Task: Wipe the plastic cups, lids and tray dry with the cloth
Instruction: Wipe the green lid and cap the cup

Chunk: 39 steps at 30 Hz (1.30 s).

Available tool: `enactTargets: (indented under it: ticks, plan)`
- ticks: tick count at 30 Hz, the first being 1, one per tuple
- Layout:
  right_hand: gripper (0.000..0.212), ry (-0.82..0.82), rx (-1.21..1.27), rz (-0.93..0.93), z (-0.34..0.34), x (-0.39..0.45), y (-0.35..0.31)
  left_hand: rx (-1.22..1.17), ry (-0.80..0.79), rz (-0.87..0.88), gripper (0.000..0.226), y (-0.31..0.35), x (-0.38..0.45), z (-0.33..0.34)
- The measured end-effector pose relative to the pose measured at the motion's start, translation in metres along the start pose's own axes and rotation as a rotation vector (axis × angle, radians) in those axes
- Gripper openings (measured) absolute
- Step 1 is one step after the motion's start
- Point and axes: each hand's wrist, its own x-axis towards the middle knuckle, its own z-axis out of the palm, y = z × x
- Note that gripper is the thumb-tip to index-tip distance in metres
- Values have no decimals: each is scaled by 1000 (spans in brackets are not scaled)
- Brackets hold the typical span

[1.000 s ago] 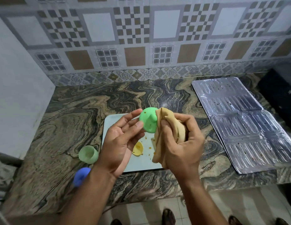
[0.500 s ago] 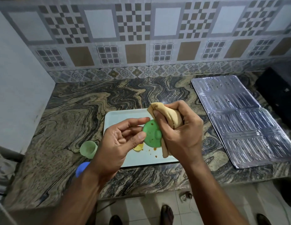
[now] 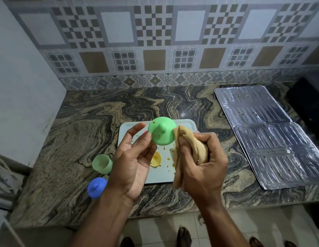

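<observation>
My left hand (image 3: 133,157) pinches a green plastic lid (image 3: 161,131) with a small knob, holding it up above the pale tray (image 3: 126,129). My right hand (image 3: 203,163) grips a bunched tan cloth (image 3: 183,143) that touches the lid's right edge. On the tray, under my hands, lies a yellow piece (image 3: 156,158) among brown crumbs. A pale green cup (image 3: 102,164) stands on the counter left of the tray, and a blue lid (image 3: 96,187) lies nearer the front edge. A bit of pink shows behind my left fingers.
A marbled stone counter (image 3: 87,122) meets a tiled wall at the back and a plain wall on the left. Ridged silver foil sheets (image 3: 272,136) cover the counter's right side. A dark object (image 3: 310,107) sits at the far right. The counter's front edge runs below my wrists.
The green lid has been turned and lifted a little, its knob side now facing me. The cloth has shifted from over the lid's face to its right edge.
</observation>
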Motion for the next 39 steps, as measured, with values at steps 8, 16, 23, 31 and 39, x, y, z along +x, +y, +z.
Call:
enactTargets:
  ticks: [8, 16, 23, 31, 39]
  plan:
    - [8, -117, 177, 71, -19, 33, -8, 139, -140, 7, 44, 22, 5, -13]
    - [13, -291, 131, -3, -9, 46, -20, 161, -226, 18, 44, 32, 4, -9]
    - [16, -236, 195, 72, 8, 52, -21, 105, -343, -90, 59, 29, 1, -15]
    - [11, -312, 329, 345, -4, 83, -21, 89, -306, -92, 70, 37, 2, -29]
    - [22, -488, 308, 320, 0, 65, -24, 171, -350, -64, 62, 51, 11, -21]
